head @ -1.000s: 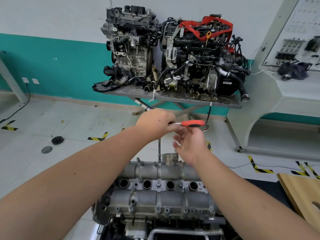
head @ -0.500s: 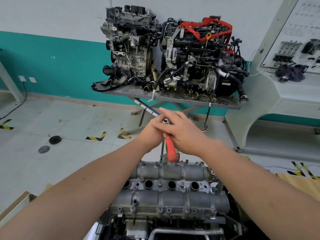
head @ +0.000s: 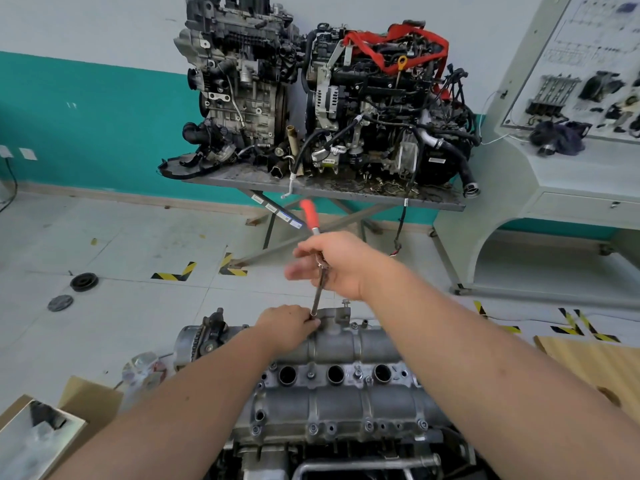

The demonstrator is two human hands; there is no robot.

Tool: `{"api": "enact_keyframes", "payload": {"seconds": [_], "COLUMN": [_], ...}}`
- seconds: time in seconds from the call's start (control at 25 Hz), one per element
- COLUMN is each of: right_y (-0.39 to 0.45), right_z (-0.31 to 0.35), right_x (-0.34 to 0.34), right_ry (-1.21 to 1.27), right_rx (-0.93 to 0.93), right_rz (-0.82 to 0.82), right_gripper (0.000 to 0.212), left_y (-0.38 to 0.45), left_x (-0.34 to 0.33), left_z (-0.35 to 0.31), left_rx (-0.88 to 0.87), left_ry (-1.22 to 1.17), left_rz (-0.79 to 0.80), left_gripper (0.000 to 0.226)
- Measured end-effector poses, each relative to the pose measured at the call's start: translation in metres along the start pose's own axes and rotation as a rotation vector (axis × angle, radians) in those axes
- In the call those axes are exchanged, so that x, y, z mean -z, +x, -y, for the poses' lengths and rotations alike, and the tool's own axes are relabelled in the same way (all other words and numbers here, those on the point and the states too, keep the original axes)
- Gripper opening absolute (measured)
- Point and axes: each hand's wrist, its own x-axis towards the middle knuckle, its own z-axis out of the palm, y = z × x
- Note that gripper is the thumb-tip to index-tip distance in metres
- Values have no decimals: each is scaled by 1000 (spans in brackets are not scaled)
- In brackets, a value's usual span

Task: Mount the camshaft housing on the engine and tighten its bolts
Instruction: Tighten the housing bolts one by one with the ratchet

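Camshaft housing bears left hand fingers pinching the ratchet tip, right hand clasping its head.

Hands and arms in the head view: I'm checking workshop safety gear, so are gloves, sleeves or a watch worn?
None show. The left hand and right hand are bare, without gloves or rings. Both forearms are uncovered to the frame edge, with no sleeve, watch or band.

Both forearms are bare, with no sleeves, gloves, watch or rings on the left hand or right hand.
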Motion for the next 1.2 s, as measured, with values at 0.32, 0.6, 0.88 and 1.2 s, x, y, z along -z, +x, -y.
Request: {"api": "enact_keyframes", "payload": {"seconds": [0.32,0.6,0.88,1.2], "right_y": [5,15,-6,-3], "right_z": [-84,-62,-9,-26], "right_x": [-8,5,-1,-13], "right_ry": [69,-1180,-1699,515], "right_rx": [588,1295,516,109], "right_rz": [-192,-535,-431,-173], "right_gripper": [32,31,42,14], "left_y": [1,5,5,2], "left_x": [-1,-6,-4,-10], "left_z": [-4,-3,1,-2], "left_rx": [3,-106,14,80], "left_ry": [76,40,35,21], "left_rz": [18,-12,-30,-85], "left_gripper": [34,38,26,35]}}
